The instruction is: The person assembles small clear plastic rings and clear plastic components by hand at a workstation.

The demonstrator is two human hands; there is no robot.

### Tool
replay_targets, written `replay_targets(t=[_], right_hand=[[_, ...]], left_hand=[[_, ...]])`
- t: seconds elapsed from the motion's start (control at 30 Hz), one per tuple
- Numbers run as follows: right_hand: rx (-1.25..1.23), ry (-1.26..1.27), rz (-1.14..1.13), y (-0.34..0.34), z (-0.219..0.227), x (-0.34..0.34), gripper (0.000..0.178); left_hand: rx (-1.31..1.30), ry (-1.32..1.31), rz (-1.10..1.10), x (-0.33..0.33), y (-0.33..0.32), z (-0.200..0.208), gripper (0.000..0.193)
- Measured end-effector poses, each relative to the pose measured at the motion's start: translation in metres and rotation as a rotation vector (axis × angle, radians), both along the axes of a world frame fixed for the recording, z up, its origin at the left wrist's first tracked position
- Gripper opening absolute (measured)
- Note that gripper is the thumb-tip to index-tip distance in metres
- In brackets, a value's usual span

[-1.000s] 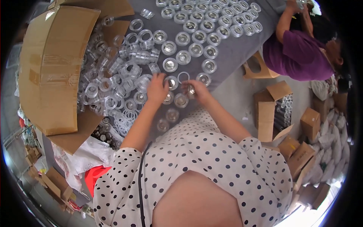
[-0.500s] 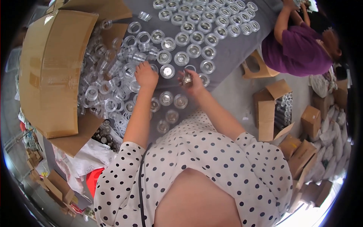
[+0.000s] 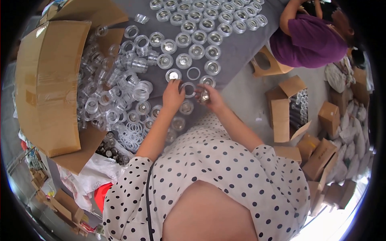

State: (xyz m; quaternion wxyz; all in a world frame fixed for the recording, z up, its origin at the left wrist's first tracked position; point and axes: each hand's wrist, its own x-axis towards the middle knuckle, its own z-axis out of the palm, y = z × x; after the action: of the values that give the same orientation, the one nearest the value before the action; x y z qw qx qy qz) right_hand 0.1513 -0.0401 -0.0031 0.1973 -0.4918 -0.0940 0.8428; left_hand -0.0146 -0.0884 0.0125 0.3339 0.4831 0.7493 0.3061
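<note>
My left hand point(image 3: 173, 97) has its fingertips closed at the left edge of a clear plastic ring point(image 3: 188, 90), low over the grey cloth. Beside it, my right hand point(image 3: 212, 99) curls round a short stack of small silvery metal pieces point(image 3: 204, 96); its fingertips come close to the ring's right edge. Just beyond lies a second clear ring point(image 3: 193, 73), flat on the cloth. A round clear container with a silvery centre point(image 3: 173, 75) sits past my left fingers, and another such container point(image 3: 208, 82) stands beyond my right hand.
Rows of similar containers point(image 3: 199, 37) cover the far table. Loose clear rings point(image 3: 116, 86) spill from a cardboard box point(image 3: 56, 88) at left, above dark metal pieces point(image 3: 109, 148). An open carton point(image 3: 280, 120) stands on the floor at right. A person in purple point(image 3: 309, 42) works at far right.
My left hand has moved from the ring pile toward my right hand, with a clear ring now at its fingers. My right hand has drawn back slightly, still holding the metal pieces. The view has shifted.
</note>
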Motion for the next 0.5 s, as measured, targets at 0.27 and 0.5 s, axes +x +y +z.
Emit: replay_targets(t=[0.27, 0.5], right_hand=[[0.410, -0.154, 0.119, -0.007, -0.007, -0.020, 0.036], [0.119, -0.154, 0.152, -0.004, 0.007, -0.002, 0.038]], left_hand=[[-0.327, -0.715, -0.008, 0.016, -0.008, 0.014, 0.025], [0.130, 0.019, -0.107, 0.015, -0.030, -0.004, 0.019]])
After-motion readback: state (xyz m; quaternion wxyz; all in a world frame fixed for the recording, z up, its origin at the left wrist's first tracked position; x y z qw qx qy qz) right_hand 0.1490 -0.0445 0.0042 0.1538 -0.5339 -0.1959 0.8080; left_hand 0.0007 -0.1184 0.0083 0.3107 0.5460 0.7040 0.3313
